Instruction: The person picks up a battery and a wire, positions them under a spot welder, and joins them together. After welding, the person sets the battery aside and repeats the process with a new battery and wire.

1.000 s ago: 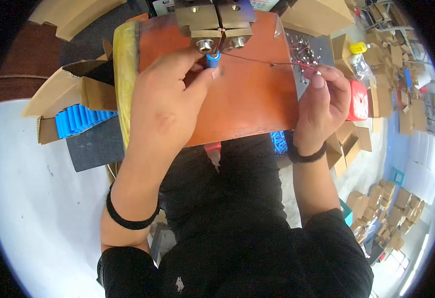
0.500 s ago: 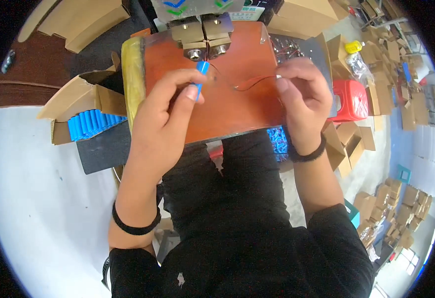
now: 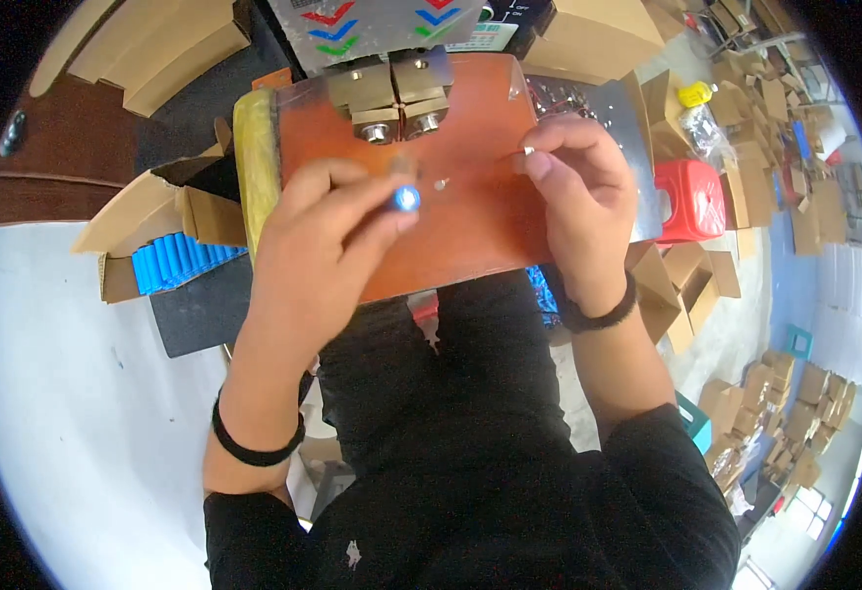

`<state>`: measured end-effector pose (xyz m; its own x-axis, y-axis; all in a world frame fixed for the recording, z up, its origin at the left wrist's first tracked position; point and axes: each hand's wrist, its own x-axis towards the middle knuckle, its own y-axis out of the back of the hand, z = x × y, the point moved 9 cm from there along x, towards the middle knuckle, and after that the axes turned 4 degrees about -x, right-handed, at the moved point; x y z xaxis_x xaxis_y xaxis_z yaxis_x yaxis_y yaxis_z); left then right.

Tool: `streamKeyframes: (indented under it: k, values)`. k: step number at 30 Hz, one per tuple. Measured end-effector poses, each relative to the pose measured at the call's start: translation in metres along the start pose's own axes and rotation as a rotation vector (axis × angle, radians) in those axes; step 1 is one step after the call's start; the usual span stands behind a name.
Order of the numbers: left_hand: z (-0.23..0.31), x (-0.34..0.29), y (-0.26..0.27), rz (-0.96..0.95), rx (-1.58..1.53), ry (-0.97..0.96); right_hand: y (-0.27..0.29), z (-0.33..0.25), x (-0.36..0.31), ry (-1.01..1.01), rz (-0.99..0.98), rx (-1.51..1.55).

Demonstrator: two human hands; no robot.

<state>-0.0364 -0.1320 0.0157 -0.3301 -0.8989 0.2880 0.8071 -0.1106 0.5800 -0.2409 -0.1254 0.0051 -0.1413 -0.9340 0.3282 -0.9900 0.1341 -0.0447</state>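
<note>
Two hands in view, both busy. Left hand [image 3: 313,241]: pinching one blue cylinder [image 3: 406,199] between thumb and fingers, one round end toward the camera, bit of motion blur. Cylinder is over the orange-brown board [image 3: 470,231], near side of the machine, apart from its metal. Right hand [image 3: 590,192]: thumb and index closed on one small white connector [image 3: 529,151], over the board's right part; one thin reddish streak [image 3: 516,156] beside it, maybe wire, too blurred to tell. Hands well apart. Two black wristbands, one on the left forearm [image 3: 257,454], one at the right wrist [image 3: 598,321]. Machine at top: two metal blocks [image 3: 360,100] side by side, narrow slit between, two big bolts [image 3: 376,133] at the near end, one per block; panel [image 3: 382,25] above has six chevrons, three per side, red, blue, green. One small pale spot [image 3: 440,184] on the board, mark or loose bit, can't tell. One yellow pad [image 3: 258,147] along the board's left edge. Left: one open carton [image 3: 116,280] with a row of blue cylinders [image 3: 180,258], exact count hard, they overlap. Right: one red plastic container [image 3: 691,202], one yellow item [image 3: 696,93], a pile of wired parts [image 3: 559,98] behind the right hand, uncountable; many cardboard boxes [image 3: 686,290] beyond.
</note>
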Motion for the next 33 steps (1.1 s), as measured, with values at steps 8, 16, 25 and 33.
streamKeyframes:
  k: [8,16,25,33]
  values:
    - [-0.026,0.015,-0.008,0.057,-0.181,0.188,-0.014,0.018,0.015,-0.134,0.027,0.004]
    - [-0.021,0.020,-0.011,0.044,-0.144,0.118,-0.015,0.020,0.017,-0.133,0.027,-0.102]
    - [-0.018,0.021,-0.010,0.072,-0.104,0.034,-0.016,0.018,0.016,-0.140,0.027,-0.140]
    - [-0.030,0.021,-0.009,0.029,-0.173,0.167,-0.019,0.013,0.017,-0.112,-0.004,-0.161]
